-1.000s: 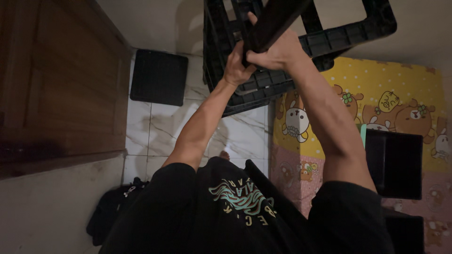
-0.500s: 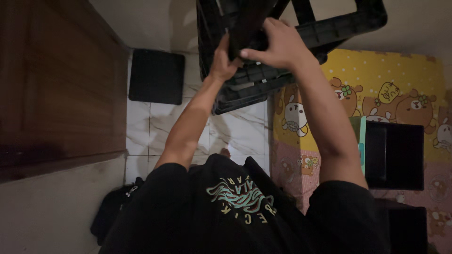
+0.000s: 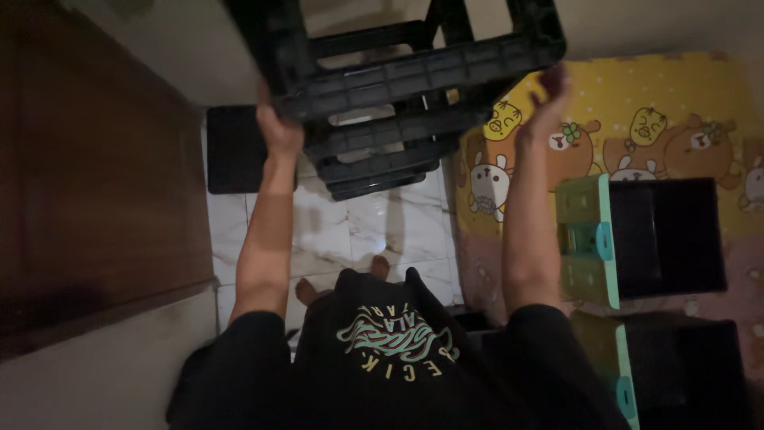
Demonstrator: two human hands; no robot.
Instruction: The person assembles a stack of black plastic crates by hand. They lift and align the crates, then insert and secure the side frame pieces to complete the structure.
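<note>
Left hand (image 3: 278,131) and right hand (image 3: 549,95) each grip an opposite side of one black plastic rack (image 3: 398,80), raised at chest height above the marble floor (image 3: 382,231). Two green-edged storage boxes (image 3: 605,239) sit on the cartoon play mat (image 3: 660,119) to the right; a wooden door (image 3: 95,183) borders the left.

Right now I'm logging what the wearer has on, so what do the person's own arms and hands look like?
Both arms are bare from the upper arm down. The left hand and right hand wear no gloves, and no watch, ring or band shows in this dim view. Short black sleeves cover the shoulders. They belong to a black T-shirt with a wavy teal and yellow print on the chest.
</note>
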